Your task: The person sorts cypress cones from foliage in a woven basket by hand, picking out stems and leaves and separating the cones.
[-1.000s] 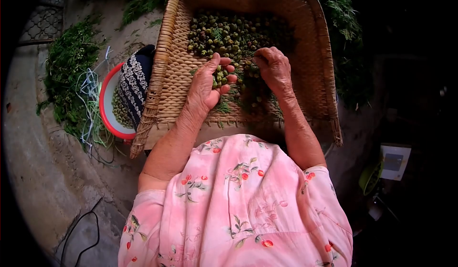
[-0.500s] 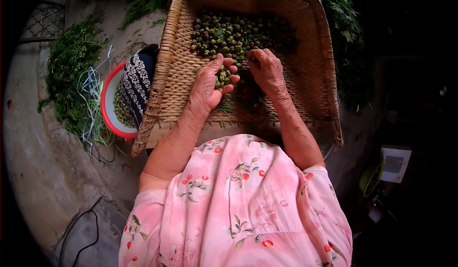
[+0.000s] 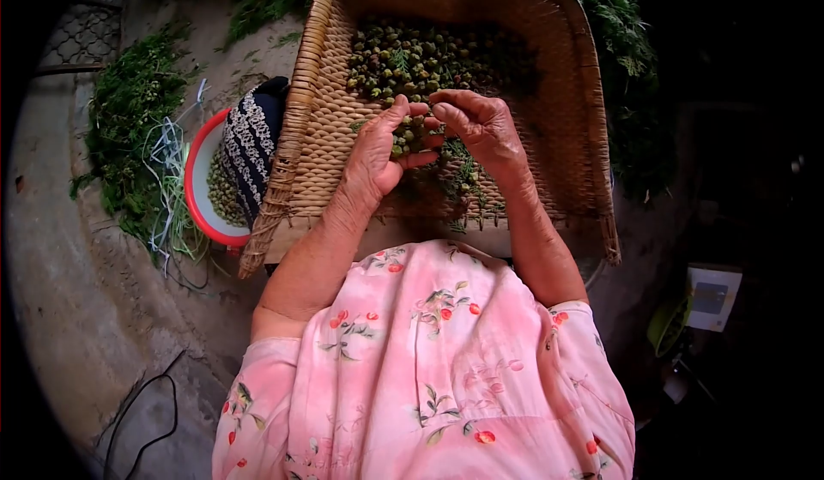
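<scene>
My left hand [image 3: 375,152] is cupped with the palm up, its curled fingers holding several small green seed cones [image 3: 407,140]. Thumb and fingers of my right hand [image 3: 491,130] are pinched together by the left fingertips; whatever they may hold is too small to make out. Both hands are over a woven scoop-shaped basket [image 3: 314,128] on my lap. Farther back in it lies a heap of greenish-brown cones [image 3: 429,58]. Green leafy sprigs [image 3: 463,168] lie in the basket below my right hand, partly in shade.
To the left stands a red-rimmed basin [image 3: 191,180] with cones in it, partly covered by a dark patterned cloth [image 3: 246,141]. Leafy branches [image 3: 129,120] and pale string [image 3: 163,180] lie beside it. More branches [image 3: 609,25] are at the right. A black cable [image 3: 174,403] crosses the floor.
My right hand has moved slightly up and left, to the fingertips of my left hand. The sprigs beneath it show more now. My left hand stays cupped around the cones.
</scene>
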The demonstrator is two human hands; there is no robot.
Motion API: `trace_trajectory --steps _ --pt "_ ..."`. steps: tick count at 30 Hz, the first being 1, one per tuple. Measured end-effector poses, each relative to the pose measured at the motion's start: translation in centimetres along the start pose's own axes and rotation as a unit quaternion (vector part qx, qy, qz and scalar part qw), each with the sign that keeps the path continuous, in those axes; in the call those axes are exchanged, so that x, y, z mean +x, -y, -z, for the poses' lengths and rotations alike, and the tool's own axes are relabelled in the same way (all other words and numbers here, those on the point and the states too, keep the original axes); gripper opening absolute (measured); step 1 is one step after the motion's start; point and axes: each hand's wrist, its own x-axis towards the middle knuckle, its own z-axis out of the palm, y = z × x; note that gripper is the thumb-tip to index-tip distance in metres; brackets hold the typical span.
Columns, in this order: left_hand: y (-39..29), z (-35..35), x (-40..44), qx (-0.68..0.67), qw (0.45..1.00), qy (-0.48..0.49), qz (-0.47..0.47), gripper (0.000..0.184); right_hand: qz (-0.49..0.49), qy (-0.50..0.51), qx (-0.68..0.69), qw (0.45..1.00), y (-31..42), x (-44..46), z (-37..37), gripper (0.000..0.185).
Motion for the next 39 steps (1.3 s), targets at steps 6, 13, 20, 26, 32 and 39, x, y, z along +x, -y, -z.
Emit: trace_trajectory --steps 6,13,20,26,32,39 --pt "-0.1 -0.3 -0.2 -0.012 1.0 -0.018 0.002 0.04 0.006 -0.064 -0.126 0.99 -1.3 0.4 2.6 0.014" --pt "-0.1 0.0 0.1 -0.038 0.999 -0.035 0.012 0.034 0.045 -0.068 -0.258 0.963 -1.8 -0.5 5.1 0.013" --pt "-0.2 -0.2 0.0 -0.025 0.999 -0.035 0.01 0.034 -0.037 0.041 -0.465 0.883 -1.0 -1.7 3.6 0.026" --pt "-0.2 0.0 0.1 -0.024 0.999 -0.023 0.013 0.035 -0.017 0.035 -0.485 0.874 -1.5 -2.0 4.0 0.022" --pt "-0.2 -0.3 -0.3 -0.001 1.0 -0.021 0.003 0.036 0.007 -0.063 -0.255 0.965 -1.4 -2.0 4.3 0.016" --pt "-0.3 -0.6 -0.5 0.002 1.0 -0.017 0.007 0.038 0.029 0.038 -0.07 0.996 0.1 -1.3 2.6 0.022"
